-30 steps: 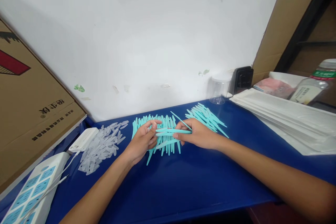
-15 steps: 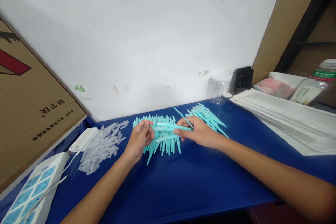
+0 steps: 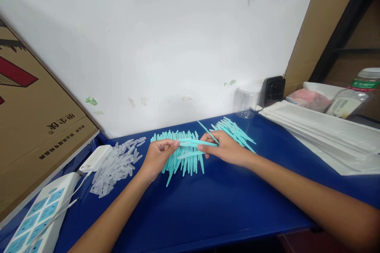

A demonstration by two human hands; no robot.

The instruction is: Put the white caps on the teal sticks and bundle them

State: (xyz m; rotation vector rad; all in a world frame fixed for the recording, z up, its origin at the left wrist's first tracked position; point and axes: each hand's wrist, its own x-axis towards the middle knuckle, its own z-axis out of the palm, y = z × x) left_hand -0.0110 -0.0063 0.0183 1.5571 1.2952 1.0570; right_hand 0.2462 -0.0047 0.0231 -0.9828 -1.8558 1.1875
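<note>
Between thumb and fingers, my right hand (image 3: pixel 224 148) grips several slim turquoise plastic sticks (image 3: pixel 198 142) that fan out toward the left and up. My left hand (image 3: pixel 158 156) is closed in a pinch at the left end of the uppermost level stick; whether a small clear piece sits in that pinch is hidden. Under both hands lies a wide pile of like turquoise sticks (image 3: pixel 190 164), side by side. A smaller pile of turquoise sticks (image 3: pixel 234 132) is behind my right hand. Left of my left hand, many frosted clear pointed sleeves (image 3: pixel 115 168) lie heaped.
A white power strip (image 3: pixel 44 213) with cables and a white adapter (image 3: pixel 96 158) are at the left, beside a cardboard box (image 3: pixel 38 126). A clear jar (image 3: pixel 247 104) stands by the wall. White plastic bags (image 3: pixel 323 134) and a bottle (image 3: pixel 350 97) occupy the right of the blue table (image 3: pixel 190 213).
My left hand has moved right and its thumb and fingers have closed at the end of a turquoise stick. My right hand keeps its sticks, almost in the same place.
</note>
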